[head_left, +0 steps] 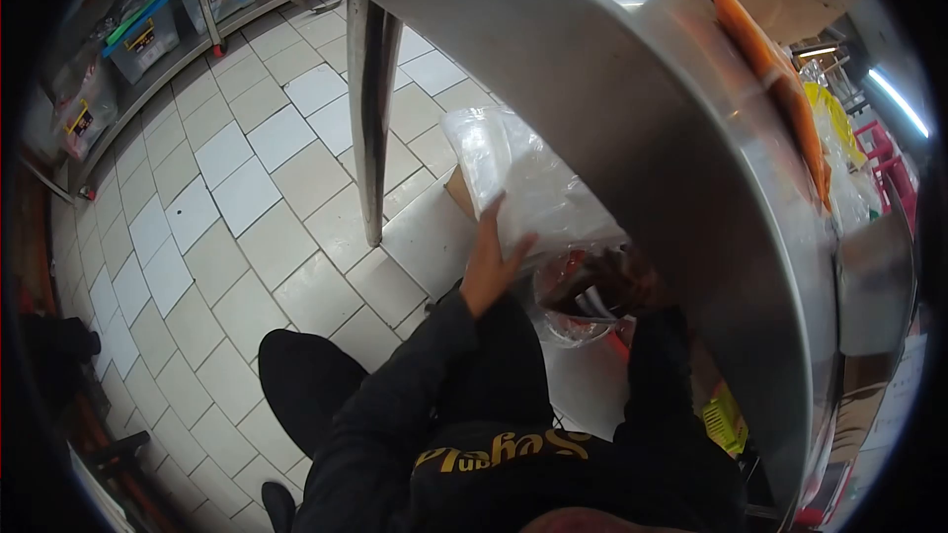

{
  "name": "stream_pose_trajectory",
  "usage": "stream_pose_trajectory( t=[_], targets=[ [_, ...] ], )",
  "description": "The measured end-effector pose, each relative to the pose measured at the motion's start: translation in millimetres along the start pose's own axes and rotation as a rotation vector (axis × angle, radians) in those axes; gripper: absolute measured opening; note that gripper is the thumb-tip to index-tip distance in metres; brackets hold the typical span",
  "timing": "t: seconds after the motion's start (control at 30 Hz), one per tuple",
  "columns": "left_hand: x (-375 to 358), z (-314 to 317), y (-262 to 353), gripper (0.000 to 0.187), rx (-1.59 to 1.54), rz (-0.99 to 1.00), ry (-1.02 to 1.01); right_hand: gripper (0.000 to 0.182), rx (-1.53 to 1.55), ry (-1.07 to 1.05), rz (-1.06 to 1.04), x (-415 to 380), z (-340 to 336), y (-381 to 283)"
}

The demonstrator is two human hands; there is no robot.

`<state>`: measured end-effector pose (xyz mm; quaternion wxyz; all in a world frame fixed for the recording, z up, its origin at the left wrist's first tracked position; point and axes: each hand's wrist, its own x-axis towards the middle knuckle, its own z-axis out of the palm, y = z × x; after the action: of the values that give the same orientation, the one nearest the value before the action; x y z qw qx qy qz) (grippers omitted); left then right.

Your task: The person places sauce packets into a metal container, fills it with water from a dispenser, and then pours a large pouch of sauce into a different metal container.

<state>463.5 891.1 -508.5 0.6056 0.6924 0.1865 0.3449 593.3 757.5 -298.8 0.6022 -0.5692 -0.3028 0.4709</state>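
Observation:
Below the steel table edge, my left hand reaches out with its fingers spread, the fingertips against a stack of clear plastic bags or sheeting. Beside it, deep in the table's shadow, my right hand is at a clear plastic bag with dark and reddish contents. The right fingers are too dark to make out, and so is their grip. Part of a brown cardboard piece shows under the left side of the plastic.
A steel table overhangs both hands, with a metal leg at the left. Labelled plastic bins stand on a low shelf at upper left. A yellow-green plastic basket sits at lower right. Tiled floor spreads leftward.

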Motion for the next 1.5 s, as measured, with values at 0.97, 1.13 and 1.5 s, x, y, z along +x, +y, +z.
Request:
stream_pose_trajectory(
  t=[0.97,1.13,1.5],
  targets=[
    [-212,-254,360,0.040,-0.365,-0.409,0.606,0.043,0.313,-0.284,0.357,-9,388,-77],
    [-210,-247,479,0.040,-0.278,-0.326,0.657,0.016,0.023,-0.382,-0.130,-85,423,-247],
    [-136,-216,763,0.049,1.050,0.354,0.645,0.011,-0.140,-0.128,-0.597,-191,405,-416]
  ],
)
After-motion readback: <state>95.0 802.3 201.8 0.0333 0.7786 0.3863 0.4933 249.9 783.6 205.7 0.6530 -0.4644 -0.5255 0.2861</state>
